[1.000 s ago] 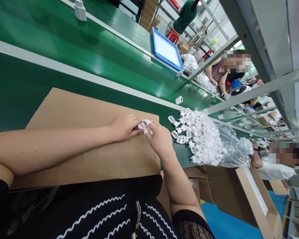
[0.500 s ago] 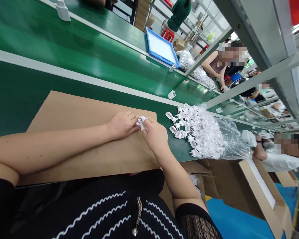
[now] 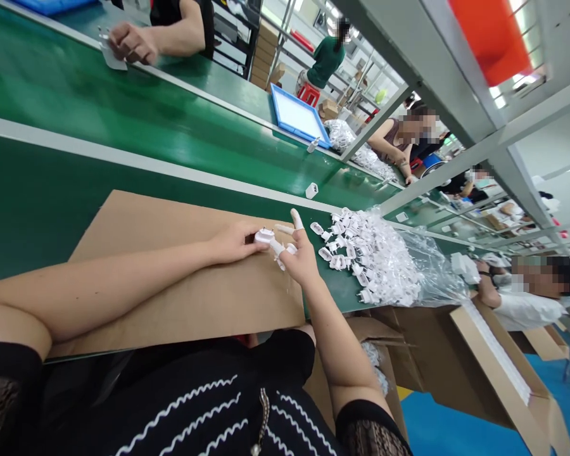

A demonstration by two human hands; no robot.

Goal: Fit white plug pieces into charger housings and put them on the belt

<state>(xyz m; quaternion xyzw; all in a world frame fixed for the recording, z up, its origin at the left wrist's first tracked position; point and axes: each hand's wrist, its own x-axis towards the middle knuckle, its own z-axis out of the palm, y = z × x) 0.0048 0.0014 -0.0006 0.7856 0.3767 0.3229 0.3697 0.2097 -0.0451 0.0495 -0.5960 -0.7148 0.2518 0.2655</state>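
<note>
White plug (image 3: 265,236) over cardbd (image 3: 185,297) on grn bench (image 3: 38,202), wkrs (image 3: 329,62) beyond

Bright light from ceiling lamps (image 3: 500,100) at upper right leaves pale glare on the green worktop (image 3: 209,130); wide-angle distortion stretches the edges.

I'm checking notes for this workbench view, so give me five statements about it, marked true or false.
1. The left hand holds a white plug piece. True.
2. Every finger of the right hand is bare. False: white covers sit on some of its fingers.
3. More white pieces are heaped to the right of the cardboard sheet. True.
4. The cardboard sheet stands upright. False: it lies flat beneath the hands.
5. A blue-rimmed tray lies beyond the green belt. True.
</note>
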